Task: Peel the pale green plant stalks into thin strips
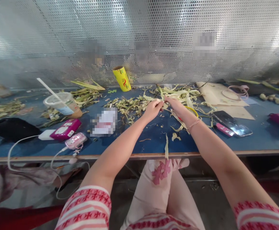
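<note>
My left hand [154, 108] and my right hand [174, 103] meet over the middle of the blue table [139, 144], fingers pinched close together. A pale strip of plant material shows at their fingertips, and both hands seem closed on it. Beyond and to the right of them lies a heap of pale green strips [184, 93]. Short curled green pieces [132, 105] are spread left of my left hand. Below my hands, one long pale strip [166, 146] hangs over the table's front edge. A yellow band [192, 111] shows by my right wrist.
Left are a plastic cup [64, 105] with a straw, a magenta box [66, 129], a pink cabled device [75, 140] and a black pouch [14, 129]. A yellow tube [122, 78] stands behind. Right are a phone [233, 123] and brown paper [218, 94]. A perforated metal panel [163, 38] backs the table.
</note>
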The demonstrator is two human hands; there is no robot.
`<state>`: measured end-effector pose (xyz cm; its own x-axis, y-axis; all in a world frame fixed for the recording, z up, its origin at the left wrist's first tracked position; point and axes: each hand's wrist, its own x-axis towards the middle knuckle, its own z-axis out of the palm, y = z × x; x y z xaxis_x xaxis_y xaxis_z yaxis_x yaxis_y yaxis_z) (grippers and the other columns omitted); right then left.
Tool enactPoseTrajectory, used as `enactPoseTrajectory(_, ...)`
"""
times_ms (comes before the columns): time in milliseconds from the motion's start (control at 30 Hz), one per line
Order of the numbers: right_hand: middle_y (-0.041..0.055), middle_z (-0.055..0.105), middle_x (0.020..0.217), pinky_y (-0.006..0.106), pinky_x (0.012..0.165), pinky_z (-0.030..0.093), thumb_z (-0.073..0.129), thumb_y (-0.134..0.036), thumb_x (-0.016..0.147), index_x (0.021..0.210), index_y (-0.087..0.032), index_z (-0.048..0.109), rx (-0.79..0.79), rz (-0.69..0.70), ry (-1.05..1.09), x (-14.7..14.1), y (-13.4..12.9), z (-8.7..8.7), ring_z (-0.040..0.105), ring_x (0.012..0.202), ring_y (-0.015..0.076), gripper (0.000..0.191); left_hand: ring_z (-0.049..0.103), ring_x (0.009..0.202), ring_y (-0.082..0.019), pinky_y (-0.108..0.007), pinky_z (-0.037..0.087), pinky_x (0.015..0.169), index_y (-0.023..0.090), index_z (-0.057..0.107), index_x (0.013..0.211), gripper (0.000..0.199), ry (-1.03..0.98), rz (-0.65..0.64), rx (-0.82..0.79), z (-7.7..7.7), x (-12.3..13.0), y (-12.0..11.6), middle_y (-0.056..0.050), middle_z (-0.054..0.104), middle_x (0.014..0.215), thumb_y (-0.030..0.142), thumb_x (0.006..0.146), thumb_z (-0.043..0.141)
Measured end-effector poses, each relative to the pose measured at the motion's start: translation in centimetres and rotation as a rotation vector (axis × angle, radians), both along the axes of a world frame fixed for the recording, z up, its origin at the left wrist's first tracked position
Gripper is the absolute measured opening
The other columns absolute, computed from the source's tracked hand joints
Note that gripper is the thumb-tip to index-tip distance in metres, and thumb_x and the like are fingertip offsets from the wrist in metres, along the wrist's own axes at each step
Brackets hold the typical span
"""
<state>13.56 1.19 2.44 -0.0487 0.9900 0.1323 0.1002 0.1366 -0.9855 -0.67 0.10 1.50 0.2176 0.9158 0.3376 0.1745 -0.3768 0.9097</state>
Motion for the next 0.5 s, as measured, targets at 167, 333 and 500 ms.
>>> enactPoseTrajectory(167,0.0001,0.063,0.066,0.028,0.074,0.047,0.068,-0.039,0.073,0.070,-0.018,0.069,0.038,0.028,0.037,-0.1,0.6,-0.6,0.058,0.073,0.0142,0.022,0.058,0.055,-0.009,-0.024,0.047,0.061,0.014,0.060,0.068,0.026,-0.120,-0.073,-0.169,-0.8,0.3,0.8,0.000,0.062,0.065,0.031,0.088,0.060)
enactPoseTrajectory(333,0.0015,0.070,0.083,0.031,0.077,0.049,0.064,-0.030,0.076,0.086,-0.020,0.075,0.303,-0.036,-0.066,-0.2,1.4,-1.3,0.060,0.075,0.0151,0.018,0.056,0.050,-0.008,-0.024,0.049,0.060,0.014,0.057,0.066,0.023,-0.245,-0.088,-0.340,-1.1,0.6,1.0,0.001,0.059,0.058,0.023,0.088,0.059)
enactPoseTrajectory(500,0.0050,0.073,0.097,0.036,0.089,0.048,0.056,-0.023,0.082,0.098,-0.023,0.077,0.509,-0.003,-0.249,0.2,1.1,-1.0,0.064,0.092,0.0189,0.027,0.056,0.047,-0.008,-0.022,0.045,0.055,0.015,0.052,0.066,0.020,-0.377,-0.061,-0.461,-0.4,0.6,0.4,0.002,0.056,0.054,0.014,0.086,0.057)
